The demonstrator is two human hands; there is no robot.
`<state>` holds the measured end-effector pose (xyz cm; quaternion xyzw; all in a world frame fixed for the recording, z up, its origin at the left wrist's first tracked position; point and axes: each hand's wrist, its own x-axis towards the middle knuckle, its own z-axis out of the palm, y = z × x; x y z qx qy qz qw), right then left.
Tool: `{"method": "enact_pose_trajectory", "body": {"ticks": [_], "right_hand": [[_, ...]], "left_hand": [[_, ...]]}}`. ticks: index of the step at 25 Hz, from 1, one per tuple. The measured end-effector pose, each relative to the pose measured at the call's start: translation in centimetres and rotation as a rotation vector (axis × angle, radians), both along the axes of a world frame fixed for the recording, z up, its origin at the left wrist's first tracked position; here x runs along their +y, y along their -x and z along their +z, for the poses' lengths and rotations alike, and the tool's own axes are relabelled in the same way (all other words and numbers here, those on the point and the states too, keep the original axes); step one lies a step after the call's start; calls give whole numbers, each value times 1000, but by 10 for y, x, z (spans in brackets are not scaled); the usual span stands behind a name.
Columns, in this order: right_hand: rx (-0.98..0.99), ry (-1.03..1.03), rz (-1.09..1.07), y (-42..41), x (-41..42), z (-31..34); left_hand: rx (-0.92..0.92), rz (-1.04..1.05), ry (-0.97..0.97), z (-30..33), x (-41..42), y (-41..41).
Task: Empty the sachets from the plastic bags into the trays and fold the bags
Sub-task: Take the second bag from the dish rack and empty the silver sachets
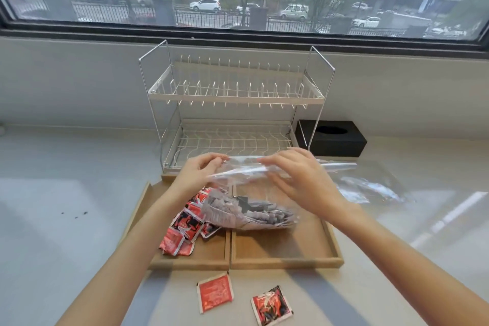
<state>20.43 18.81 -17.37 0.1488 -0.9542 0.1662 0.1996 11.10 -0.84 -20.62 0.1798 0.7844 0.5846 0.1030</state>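
Observation:
A clear plastic bag [251, 213] full of dark sachets hangs over the right wooden tray [285, 262]. My left hand [198, 171] pinches the bag's top edge on the left, and my right hand [299, 174] grips the same edge on the right. The left wooden tray [206, 262] holds a pile of red sachets [185, 230]. Two loose red sachets, one at the left [214, 293] and one at the right [271, 304], lie on the counter in front of the trays. Another clear bag [370, 182] lies flat to the right.
A white two-tier wire dish rack [235, 103] stands right behind the trays. A black tissue box [333, 137] sits to its right against the wall. Small dark specks [75, 214] mark the counter at the left. A window runs along the back.

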Motion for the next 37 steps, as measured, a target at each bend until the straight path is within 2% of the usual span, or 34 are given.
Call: {"method": "enact_pose_trajectory", "body": {"ticks": [2, 5, 9, 12, 18, 22, 27, 31, 37], "right_hand": [[25, 151, -52, 5, 4, 12], [-67, 288, -78, 12, 14, 28], [-195, 372, -73, 19, 23, 39], [-230, 383, -98, 24, 26, 38], [-214, 316, -134, 27, 23, 38], [-374, 369, -33, 24, 23, 46], [-401, 232, 23, 32, 9, 54], [-358, 294, 121, 36, -5, 58], [-341, 420, 68, 32, 2, 53]], "left_hand": [[-36, 29, -94, 4, -4, -5], [4, 70, -194, 13, -10, -11], [73, -136, -108, 21, -12, -24], [106, -171, -108, 19, -11, -27], [111, -2, -184, 18, -4, -27], [126, 38, -168, 18, 0, -27], [149, 27, -125, 20, 2, -32], [165, 18, -117, 20, 1, -35], [211, 109, 28, 7, -9, -33]]}}
